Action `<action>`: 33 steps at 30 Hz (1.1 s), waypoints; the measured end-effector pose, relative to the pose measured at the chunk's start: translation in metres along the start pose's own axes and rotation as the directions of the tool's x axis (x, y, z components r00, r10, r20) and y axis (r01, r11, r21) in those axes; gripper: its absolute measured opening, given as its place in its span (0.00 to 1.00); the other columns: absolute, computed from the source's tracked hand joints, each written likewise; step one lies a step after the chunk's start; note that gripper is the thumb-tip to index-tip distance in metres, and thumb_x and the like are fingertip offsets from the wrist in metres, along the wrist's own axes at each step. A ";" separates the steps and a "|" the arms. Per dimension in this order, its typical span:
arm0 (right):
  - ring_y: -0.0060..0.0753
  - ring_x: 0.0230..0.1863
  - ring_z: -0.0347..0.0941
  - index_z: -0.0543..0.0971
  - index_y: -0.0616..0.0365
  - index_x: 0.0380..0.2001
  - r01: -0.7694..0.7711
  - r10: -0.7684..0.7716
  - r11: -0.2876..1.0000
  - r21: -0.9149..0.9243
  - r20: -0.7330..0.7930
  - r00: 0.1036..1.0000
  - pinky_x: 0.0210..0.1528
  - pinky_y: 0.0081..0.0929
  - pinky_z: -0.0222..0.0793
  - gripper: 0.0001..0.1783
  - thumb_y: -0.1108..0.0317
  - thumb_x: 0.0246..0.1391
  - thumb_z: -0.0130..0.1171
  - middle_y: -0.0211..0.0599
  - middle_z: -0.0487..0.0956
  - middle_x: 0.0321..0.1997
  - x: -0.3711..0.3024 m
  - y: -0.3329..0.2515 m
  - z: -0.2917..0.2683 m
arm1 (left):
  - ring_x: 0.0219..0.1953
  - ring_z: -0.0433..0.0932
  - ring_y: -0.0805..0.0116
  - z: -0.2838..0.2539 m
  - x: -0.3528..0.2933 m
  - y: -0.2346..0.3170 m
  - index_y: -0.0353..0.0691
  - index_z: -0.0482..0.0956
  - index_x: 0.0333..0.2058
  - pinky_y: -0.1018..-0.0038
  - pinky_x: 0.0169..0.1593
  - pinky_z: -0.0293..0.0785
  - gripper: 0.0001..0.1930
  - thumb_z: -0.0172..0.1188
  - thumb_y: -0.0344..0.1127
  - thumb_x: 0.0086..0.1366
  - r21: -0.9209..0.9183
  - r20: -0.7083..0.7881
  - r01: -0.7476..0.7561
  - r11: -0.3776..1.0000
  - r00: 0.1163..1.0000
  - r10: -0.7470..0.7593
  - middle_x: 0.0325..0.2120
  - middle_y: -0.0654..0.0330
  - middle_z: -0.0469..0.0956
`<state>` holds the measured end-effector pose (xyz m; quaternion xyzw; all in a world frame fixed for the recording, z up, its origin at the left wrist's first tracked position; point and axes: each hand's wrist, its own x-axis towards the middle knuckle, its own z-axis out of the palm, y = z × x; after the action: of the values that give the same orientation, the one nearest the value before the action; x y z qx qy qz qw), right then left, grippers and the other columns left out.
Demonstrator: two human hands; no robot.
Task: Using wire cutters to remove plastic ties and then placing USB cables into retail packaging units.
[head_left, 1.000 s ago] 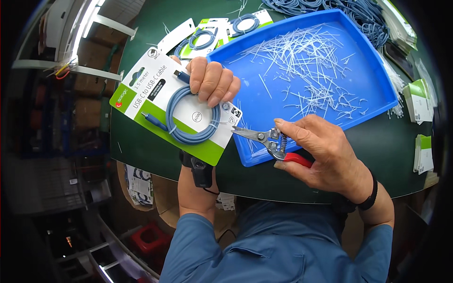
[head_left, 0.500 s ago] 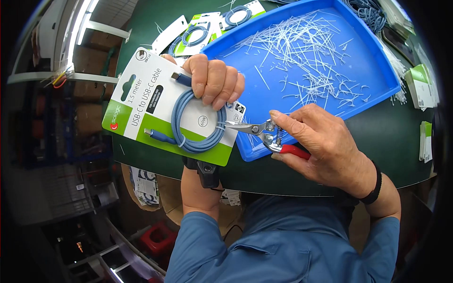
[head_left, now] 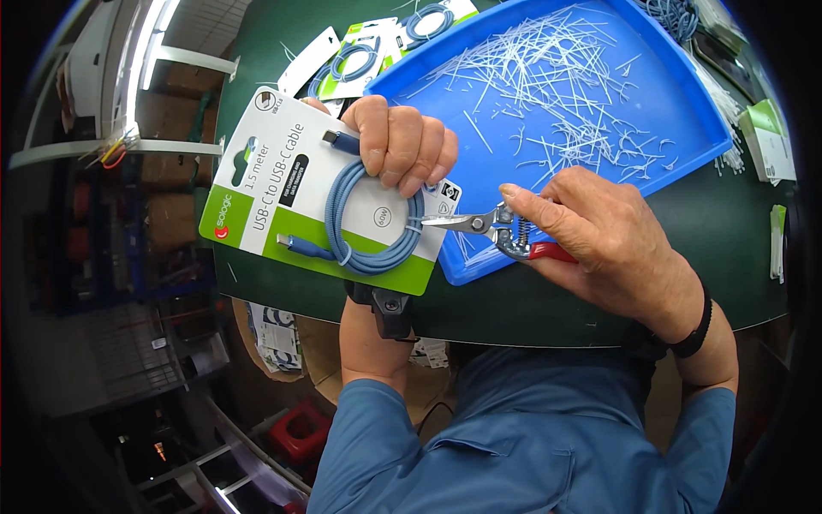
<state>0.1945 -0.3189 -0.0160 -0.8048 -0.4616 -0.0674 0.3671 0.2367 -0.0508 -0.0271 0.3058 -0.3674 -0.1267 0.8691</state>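
My left hand (head_left: 402, 141) is closed over the upper right part of a white and green cable card (head_left: 291, 171), tilted toward me. A coiled blue braided cable (head_left: 342, 193) with two metal-tipped plugs is fastened to the card by thin ties. In my right hand (head_left: 599, 240) is a pair of small pruning snips (head_left: 505, 230) with red grips and a spring. Its pointed blades reach the tie on the coil's right side; whether they touch it I cannot tell.
A blue tray (head_left: 702, 150) holding many loose white tie scraps (head_left: 548, 51) lies beyond my hands. More carded cables (head_left: 351, 64) are at the far left of the green table (head_left: 548, 317). Card stacks (head_left: 766, 141) stand at the right. Below the table edge is a cardboard box (head_left: 330, 377).
Both hands, the card and the snips appear slightly further right in the picture, as do the table's near edge and my body. The snips' tips remain by the tie.
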 end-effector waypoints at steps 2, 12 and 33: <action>0.40 0.35 0.78 0.78 0.55 0.60 -0.005 0.005 1.000 0.006 -0.003 1.000 0.32 0.34 0.76 0.37 0.73 0.42 0.75 0.38 0.78 0.36 -0.002 0.002 0.001 | 0.24 0.72 0.71 0.002 0.000 -0.001 0.46 0.71 0.27 0.68 0.42 0.74 0.34 0.28 0.63 0.81 -0.007 -0.026 -0.018 1.000 1.000 0.018 0.19 0.65 0.70; 0.42 0.34 0.79 0.75 0.60 0.57 -0.087 0.107 0.976 0.198 -0.091 0.990 0.36 0.34 0.77 0.35 0.78 0.42 0.74 0.39 0.79 0.36 0.005 0.002 0.012 | 0.24 0.71 0.73 0.008 -0.003 -0.011 0.47 0.70 0.27 0.70 0.39 0.72 0.26 0.37 0.55 0.83 -0.116 -0.166 -0.228 0.967 0.964 0.208 0.19 0.66 0.70; 0.34 0.36 0.83 0.75 0.59 0.46 -0.058 0.157 0.927 0.371 -0.241 0.958 0.42 0.28 0.79 0.27 0.69 0.46 0.80 0.38 0.81 0.36 0.045 -0.016 0.038 | 0.24 0.68 0.73 0.014 -0.003 -0.030 0.47 0.71 0.28 0.73 0.37 0.72 0.21 0.48 0.51 0.81 -0.191 -0.146 -0.265 0.945 0.960 0.240 0.19 0.68 0.68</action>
<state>0.1987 -0.2580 -0.0151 -0.7316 -0.3674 -0.0688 0.5702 0.2242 -0.0788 -0.0395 0.1704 -0.3348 -0.0332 0.9261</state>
